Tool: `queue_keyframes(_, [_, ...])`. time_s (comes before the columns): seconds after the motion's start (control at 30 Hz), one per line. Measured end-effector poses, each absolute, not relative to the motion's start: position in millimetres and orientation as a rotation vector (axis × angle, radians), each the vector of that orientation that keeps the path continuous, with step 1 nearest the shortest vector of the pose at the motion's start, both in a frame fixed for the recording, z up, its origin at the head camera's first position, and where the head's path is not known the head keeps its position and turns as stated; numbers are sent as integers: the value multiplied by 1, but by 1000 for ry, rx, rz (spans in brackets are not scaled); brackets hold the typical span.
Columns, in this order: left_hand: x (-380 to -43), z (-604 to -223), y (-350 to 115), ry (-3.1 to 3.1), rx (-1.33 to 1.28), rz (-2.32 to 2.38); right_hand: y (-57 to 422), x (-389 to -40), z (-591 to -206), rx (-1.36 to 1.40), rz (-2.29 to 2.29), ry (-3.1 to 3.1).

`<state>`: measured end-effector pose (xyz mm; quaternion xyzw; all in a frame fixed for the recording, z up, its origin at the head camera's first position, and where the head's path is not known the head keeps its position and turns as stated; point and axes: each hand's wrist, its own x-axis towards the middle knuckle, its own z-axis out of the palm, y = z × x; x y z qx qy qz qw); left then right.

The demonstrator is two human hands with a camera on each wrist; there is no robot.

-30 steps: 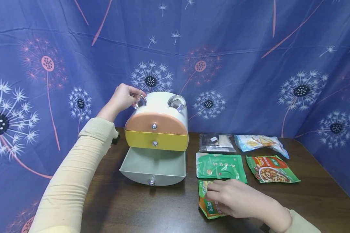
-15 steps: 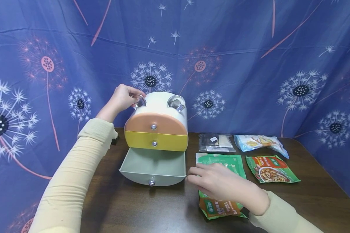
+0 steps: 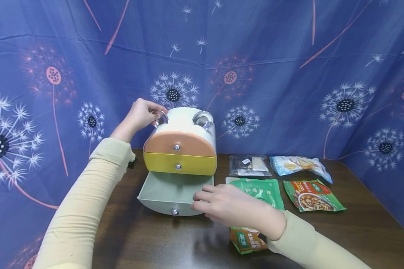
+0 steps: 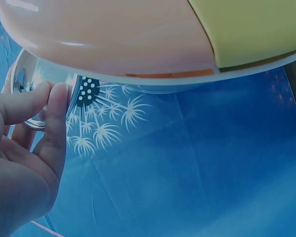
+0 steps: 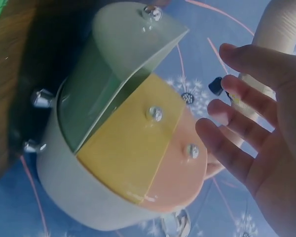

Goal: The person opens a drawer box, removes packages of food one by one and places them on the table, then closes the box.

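Observation:
A small white chest of drawers [image 3: 180,122] stands on the table, with an orange top drawer [image 3: 161,145], a yellow middle drawer [image 3: 158,164] and a pulled-out pale green bottom drawer [image 3: 170,186]. Two shiny, ear-like silver pieces rise from its top. My left hand [image 3: 137,116] pinches the left silver ear [image 4: 44,74] between thumb and fingers. Over the right front corner of the green drawer hovers my right hand [image 3: 230,205], its fingers spread and holding nothing in the right wrist view [image 5: 266,123]. A round silver knob [image 3: 175,212] is on the green drawer's front.
Right of the chest lie several food packets: a dark clear one [image 3: 249,166], a blue one [image 3: 299,165], a green one [image 3: 260,188], a red-green one [image 3: 314,196] and an orange-green one [image 3: 245,241], partly hidden by my right arm. A blue dandelion-print cloth [image 3: 272,56] hangs behind.
My right hand has come away from the orange-green packet and moved left, over to the green drawer's corner. The left hand keeps its hold on the silver ear.

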<state>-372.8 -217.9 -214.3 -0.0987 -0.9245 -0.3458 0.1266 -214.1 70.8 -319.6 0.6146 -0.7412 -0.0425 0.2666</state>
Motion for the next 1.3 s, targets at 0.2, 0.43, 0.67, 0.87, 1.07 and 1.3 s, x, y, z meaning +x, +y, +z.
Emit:
queue_keyframes(0.2, [-373, -215, -219, -2693, -297, -1021, 51, -217, -324, 1684, -58, -1931])
queue_keyframes(0.43, [-373, -217, -221, -2684, -302, -1036, 35, -221, -331, 1708, -66, -1897])
queue_keyframes(0.67, [-372, -216, -221, -2679, -299, -1038, 21, -228, -343, 1701, -155, -1836])
queue_keyframes(0.87, [-372, -216, -221, -2680, -299, -1035, 10, -229, -354, 1709, -275, -1866])
queue_keyframes(1.07, [-372, -215, -220, -2688, -295, -1051, 2, -232, -363, 1716, -324, -1917])
queue_keyframes(1.3, [-374, -215, -219, -2698, -297, -1047, -4, -235, -368, 1701, -313, -1904])
